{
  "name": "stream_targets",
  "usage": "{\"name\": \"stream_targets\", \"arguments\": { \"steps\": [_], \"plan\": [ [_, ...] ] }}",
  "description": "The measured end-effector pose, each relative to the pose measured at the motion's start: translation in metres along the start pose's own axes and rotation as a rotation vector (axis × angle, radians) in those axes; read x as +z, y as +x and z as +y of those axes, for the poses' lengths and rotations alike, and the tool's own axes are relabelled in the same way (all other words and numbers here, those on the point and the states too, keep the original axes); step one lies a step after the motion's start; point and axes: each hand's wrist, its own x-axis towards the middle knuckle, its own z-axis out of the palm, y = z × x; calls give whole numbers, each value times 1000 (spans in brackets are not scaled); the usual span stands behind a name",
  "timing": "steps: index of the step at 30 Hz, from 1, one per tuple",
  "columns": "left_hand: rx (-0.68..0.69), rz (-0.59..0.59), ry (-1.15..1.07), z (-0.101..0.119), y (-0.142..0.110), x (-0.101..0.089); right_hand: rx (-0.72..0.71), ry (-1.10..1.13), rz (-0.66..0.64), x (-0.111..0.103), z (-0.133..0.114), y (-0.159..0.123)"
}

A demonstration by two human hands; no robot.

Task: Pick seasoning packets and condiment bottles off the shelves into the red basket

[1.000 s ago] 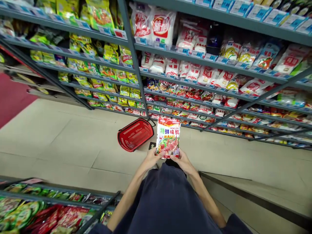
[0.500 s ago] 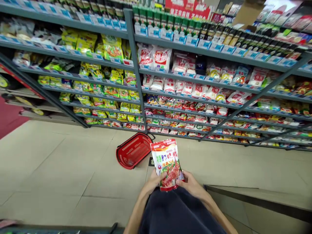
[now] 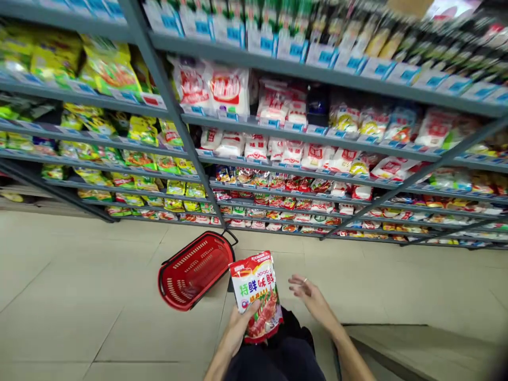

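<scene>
Yellow-and-green bags (image 3: 113,66) fill the grey shelves (image 3: 278,59) at far left. Next, on the pale tiled floor (image 3: 99,296), sits a red plastic basket (image 3: 206,248), its handle toward the shelves. Just right of it in view, the person's left hand (image 3: 238,325) holds a red-and-white printed packet (image 3: 254,288) above the floor, front face up, top leaning left. The thumb lies across the front; the fingers behind are hidden. With one hand bearing the pouch, a steady hold likely calls for a flat thumb and spread fingers beneath, firm enough to stop it sliding but not creasing it; gripping low suits, leaving the print readable. Farther right, the right hand (image 3: 311,299) is empty, fingers loosely parted, apart from the packet but near enough to steady its free edge. A greyish panel (image 3: 397,338) slants at lower right.
</scene>
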Motion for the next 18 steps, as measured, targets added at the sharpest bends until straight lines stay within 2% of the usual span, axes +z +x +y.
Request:
{"name": "stream_targets", "arguments": {
  "steps": [2,4,6,8,11,13,16,18],
  "plan": [
    [-35,21,-27,-8,38,-3,9,-27,67,-23,20,59],
    [-96,42,-64,-22,82,-10,15,-75,114,-37,38,120],
    [-134,31,-79,-38,130,-17,-6,-121,123,-43,49,181],
    [-139,-26,-71,-47,174,-20,-52,-162,127,-45,49,241],
    [-127,-142,-100,-50,230,-19,-176,-250,174,-45,30,326],
    [-118,-218,-139,-49,258,-19,-333,-339,247,-44,8,377],
    [-86,-306,-207,-52,286,-22,-633,-411,361,-44,-37,439],
    [-59,-339,-275,-56,295,-25,-768,-407,409,-44,-70,471]
  ]
}}
